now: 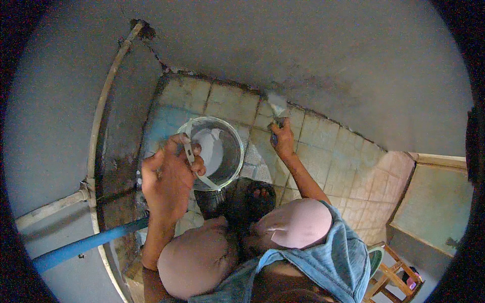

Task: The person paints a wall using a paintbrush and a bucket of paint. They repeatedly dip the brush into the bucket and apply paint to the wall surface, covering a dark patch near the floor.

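Observation:
My left hand (172,174) is closed round the pale grip of a bucket handle (189,150). Below it stands a round bucket (240,156) with white paste (209,151) inside, on the tiled floor between my feet and the wall corner. My right hand (284,139) grips a putty knife (277,107) by its dark handle. The blade points away from me, at the foot of the grey wall (323,55), and looks whitish and somewhat blurred. Whether it touches the wall I cannot tell.
Cream floor tiles (333,156) run along the wall. At the left, a pale pipe (99,111) climbs the side wall and a blue pipe (91,245) reaches toward my left forearm. A wooden stool (391,275) stands at the lower right, below a greenish panel (432,202).

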Motion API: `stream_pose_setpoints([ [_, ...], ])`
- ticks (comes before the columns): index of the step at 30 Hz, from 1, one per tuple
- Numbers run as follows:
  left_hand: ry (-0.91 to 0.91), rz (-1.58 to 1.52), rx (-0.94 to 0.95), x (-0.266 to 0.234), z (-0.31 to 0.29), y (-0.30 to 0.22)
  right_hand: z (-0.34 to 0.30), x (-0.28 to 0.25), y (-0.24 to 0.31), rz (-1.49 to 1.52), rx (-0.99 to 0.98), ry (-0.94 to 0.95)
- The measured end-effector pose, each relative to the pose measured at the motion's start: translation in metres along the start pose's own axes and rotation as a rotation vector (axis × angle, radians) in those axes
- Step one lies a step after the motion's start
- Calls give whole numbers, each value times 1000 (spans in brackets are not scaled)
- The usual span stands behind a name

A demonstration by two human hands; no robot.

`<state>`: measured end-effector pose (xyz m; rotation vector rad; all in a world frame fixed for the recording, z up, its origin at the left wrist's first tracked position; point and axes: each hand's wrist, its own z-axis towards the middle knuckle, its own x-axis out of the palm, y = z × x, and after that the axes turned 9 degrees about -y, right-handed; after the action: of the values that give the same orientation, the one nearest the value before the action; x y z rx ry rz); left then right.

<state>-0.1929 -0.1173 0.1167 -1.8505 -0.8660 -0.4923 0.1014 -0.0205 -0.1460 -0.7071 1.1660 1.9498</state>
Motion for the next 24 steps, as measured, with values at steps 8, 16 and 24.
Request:
stream_pose_setpoints([
  [8, -67, 16, 23, 3, -3, 1, 66, -48, 31, 49, -105, -107],
  [16, -38, 20, 47, 1, 0, 0, 26, -51, 43, 217, -121, -136],
  [24, -82, 42, 38, 3, -2, -1, 40, -34, 30, 212, -59, -193],
])
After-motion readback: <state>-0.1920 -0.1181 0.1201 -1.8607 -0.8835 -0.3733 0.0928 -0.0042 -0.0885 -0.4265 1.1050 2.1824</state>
